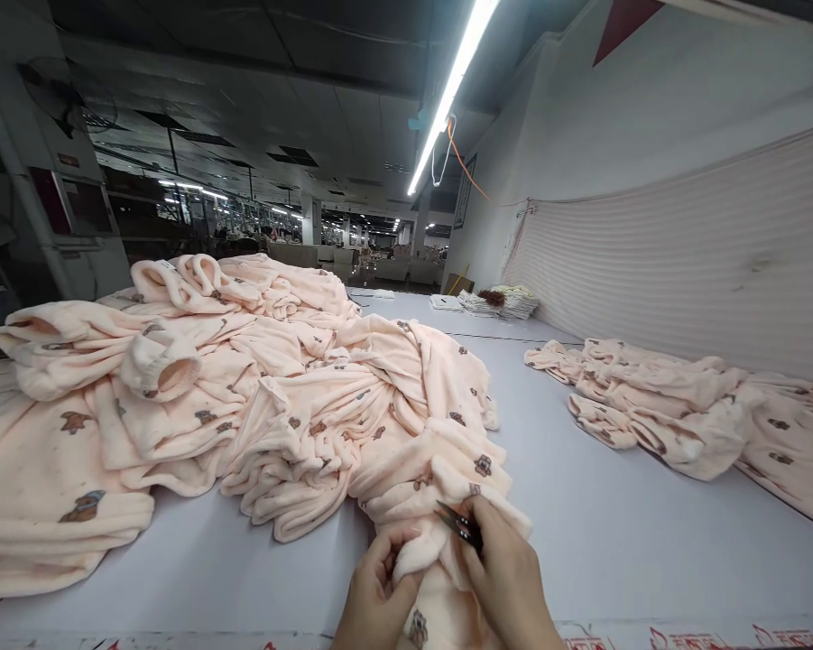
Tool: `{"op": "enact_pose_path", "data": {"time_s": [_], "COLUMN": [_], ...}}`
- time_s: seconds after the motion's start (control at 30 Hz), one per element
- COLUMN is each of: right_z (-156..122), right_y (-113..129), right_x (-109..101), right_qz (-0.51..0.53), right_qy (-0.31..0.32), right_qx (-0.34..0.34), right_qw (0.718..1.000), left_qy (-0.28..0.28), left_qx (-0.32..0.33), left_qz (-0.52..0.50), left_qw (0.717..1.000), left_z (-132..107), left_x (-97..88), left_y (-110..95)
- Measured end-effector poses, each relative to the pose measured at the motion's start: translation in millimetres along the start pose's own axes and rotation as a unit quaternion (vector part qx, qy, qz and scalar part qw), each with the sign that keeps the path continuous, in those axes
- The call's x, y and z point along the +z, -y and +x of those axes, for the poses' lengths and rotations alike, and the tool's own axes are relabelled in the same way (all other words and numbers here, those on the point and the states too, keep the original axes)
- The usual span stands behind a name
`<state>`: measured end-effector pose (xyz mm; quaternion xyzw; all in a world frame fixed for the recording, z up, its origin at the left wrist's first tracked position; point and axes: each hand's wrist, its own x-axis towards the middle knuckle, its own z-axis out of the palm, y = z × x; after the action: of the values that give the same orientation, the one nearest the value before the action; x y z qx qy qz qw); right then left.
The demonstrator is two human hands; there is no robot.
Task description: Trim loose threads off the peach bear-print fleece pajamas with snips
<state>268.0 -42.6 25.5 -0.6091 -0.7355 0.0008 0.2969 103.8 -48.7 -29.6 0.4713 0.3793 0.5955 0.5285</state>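
Dark thread snips point(461, 525) sit in my right hand point(504, 569), their pointed blades aimed up and to the left over the cloth. My left hand point(383, 587) pinches a fold of a pale pink plush garment point(439, 451) printed with small brown bears. This garment stretches from the table's front edge back toward the pile. Both hands are close together, with the bunched fold between them. Some fingers of the right hand are hidden behind the snips and cloth.
A large heap of matching pink garments point(244, 352) covers the table's left side. More lie at the right point(677, 406), beside a striped cloth point(650, 262) hung on the wall. Folded white stacks point(501, 303) stand at the back of the pale table point(548, 506).
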Motion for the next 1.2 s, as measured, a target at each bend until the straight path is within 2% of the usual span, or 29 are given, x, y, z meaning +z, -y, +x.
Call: {"op": "enact_pose_path", "data": {"time_s": [0.1, 0.2, 0.3, 0.6, 0.7, 0.8, 1.03, 1.2], "right_z": [-2, -9, -12, -6, -4, -3, -18, -19], "right_y": [9, 14, 16, 16, 18, 15, -4, 2], "right_x": [-11, -19, -20, -21, -22, -20, -3, -8], "right_qz": [0.025, 0.014, -0.023, 0.001, 0.010, 0.029, 0.047, 0.079], "right_qy": [0.029, -0.010, -0.016, 0.073, 0.084, 0.076, -0.003, 0.053], "right_qx": [-0.063, -0.141, -0.174, -0.139, -0.134, -0.120, -0.044, -0.079], "right_qw": [0.997, 0.990, 0.984, 0.988, 0.987, 0.989, 0.998, 0.992], "left_qy": [-0.022, -0.006, -0.005, -0.018, -0.002, 0.008, 0.012, 0.057], "left_qx": [0.029, 0.027, 0.022, 0.015, 0.016, 0.012, 0.003, 0.010], "left_qz": [0.036, 0.055, 0.053, 0.037, 0.034, 0.025, -0.024, 0.033], "left_qw": [0.999, 0.998, 0.998, 0.999, 0.999, 1.000, 1.000, 0.998], "left_z": [3, 4, 4, 3, 3, 3, 6, 7], "left_x": [-1.9, -3.3, -2.5, 1.0, 1.7, 1.4, 0.6, -3.8], "left_y": [0, -1, -3, -1, 0, 0, 0, -6]}}
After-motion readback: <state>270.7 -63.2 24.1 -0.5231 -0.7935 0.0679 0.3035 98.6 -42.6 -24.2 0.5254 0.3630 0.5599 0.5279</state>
